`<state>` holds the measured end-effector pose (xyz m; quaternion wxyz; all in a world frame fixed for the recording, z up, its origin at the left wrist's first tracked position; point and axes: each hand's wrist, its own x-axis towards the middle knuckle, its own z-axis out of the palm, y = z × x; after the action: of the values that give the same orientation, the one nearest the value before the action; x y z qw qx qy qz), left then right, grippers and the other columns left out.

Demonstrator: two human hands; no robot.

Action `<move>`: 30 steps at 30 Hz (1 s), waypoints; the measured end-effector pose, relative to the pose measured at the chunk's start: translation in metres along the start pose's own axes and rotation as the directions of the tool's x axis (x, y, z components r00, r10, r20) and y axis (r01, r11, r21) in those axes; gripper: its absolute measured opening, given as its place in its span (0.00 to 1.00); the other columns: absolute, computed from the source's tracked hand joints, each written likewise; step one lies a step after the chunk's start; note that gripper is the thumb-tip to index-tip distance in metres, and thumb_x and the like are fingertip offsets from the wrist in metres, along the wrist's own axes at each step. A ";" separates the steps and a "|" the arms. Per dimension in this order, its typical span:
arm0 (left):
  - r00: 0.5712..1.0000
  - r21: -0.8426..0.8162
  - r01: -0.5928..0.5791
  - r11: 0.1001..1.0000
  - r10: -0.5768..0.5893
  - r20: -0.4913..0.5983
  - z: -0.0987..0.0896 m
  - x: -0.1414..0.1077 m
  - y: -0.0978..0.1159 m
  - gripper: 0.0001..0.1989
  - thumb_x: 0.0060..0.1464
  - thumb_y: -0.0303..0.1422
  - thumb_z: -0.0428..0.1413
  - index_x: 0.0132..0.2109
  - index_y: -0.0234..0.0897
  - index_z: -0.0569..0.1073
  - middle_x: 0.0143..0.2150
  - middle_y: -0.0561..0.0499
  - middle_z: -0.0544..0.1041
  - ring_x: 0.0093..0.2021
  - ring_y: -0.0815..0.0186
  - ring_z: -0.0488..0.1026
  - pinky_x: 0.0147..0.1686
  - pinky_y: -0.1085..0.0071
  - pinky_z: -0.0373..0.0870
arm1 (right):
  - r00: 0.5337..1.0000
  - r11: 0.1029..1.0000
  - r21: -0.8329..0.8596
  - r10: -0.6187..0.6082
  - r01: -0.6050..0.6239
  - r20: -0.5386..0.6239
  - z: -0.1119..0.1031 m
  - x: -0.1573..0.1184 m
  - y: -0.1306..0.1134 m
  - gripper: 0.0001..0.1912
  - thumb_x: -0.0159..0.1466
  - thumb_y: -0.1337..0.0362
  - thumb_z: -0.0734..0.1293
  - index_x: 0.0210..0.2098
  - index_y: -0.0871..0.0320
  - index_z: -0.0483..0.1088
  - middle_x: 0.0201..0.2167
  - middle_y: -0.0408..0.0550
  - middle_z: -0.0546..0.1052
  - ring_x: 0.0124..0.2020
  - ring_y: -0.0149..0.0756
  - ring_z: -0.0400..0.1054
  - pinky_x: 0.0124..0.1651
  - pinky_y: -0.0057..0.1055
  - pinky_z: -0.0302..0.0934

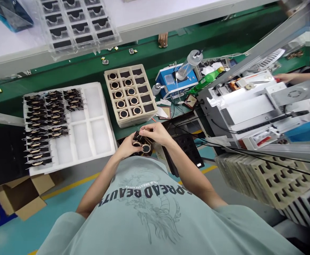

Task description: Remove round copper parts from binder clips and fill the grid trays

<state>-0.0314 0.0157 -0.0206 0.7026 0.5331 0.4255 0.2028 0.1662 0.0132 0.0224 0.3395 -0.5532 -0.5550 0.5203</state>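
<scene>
Close to my chest, my left hand [127, 147] has its fingers wrapped round a small black clamp-like piece [137, 136]. My right hand [157, 134] pinches at the top of that same piece, thumb and forefinger together. A round watch case [146, 148] with a dark face and gold-coloured rim lies just below my hands. Another round case [136, 144] shows beside my left fingers; whether they touch it I cannot tell. Ahead, a beige compartment tray [120, 122] holds several similar round cases in its left and middle columns.
On the left, a white foam tray [105, 141] carries rows of black clamped pieces [38, 129]. A blue box [168, 86], a green bottle [206, 80] and a grey machine [245, 109] stand right. Another person's hand [163, 40] rests across the bench. A cardboard box [24, 196] sits low left.
</scene>
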 end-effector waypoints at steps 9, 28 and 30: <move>0.861 -0.224 0.191 0.956 -0.273 -0.429 -0.042 -0.012 -0.018 0.41 0.44 0.25 0.69 0.65 0.29 0.65 0.38 0.47 0.77 0.34 0.66 0.77 0.38 0.66 0.80 | 0.958 0.935 -0.222 0.253 -0.277 -0.132 0.021 0.011 0.110 0.27 0.53 0.53 0.76 0.48 0.63 0.77 0.42 0.56 0.80 0.42 0.43 0.74 0.48 0.37 0.66; 0.950 -0.222 0.282 0.933 -0.304 -0.068 0.080 0.128 -0.009 0.20 0.46 0.26 0.68 0.46 0.30 0.74 0.33 0.49 0.77 0.28 0.71 0.75 0.31 0.74 0.74 | 0.948 0.919 -0.392 -0.089 -0.041 -0.306 -0.068 -0.030 0.117 0.25 0.57 0.65 0.74 0.55 0.55 0.75 0.54 0.54 0.77 0.55 0.49 0.70 0.60 0.45 0.61; 0.950 -0.147 0.265 0.953 -0.284 -0.129 0.092 0.146 -0.004 0.15 0.47 0.28 0.68 0.42 0.31 0.75 0.28 0.52 0.75 0.23 0.74 0.70 0.24 0.78 0.66 | 0.897 0.911 -0.399 -0.086 -0.106 -0.435 -0.086 -0.034 0.119 0.27 0.56 0.64 0.75 0.55 0.54 0.75 0.55 0.54 0.77 0.55 0.49 0.69 0.61 0.47 0.60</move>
<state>0.1244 0.0690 -0.0741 0.7231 0.4059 0.5328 0.1688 0.2848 -0.0202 -0.0649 0.3294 -0.7188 -0.5572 0.2535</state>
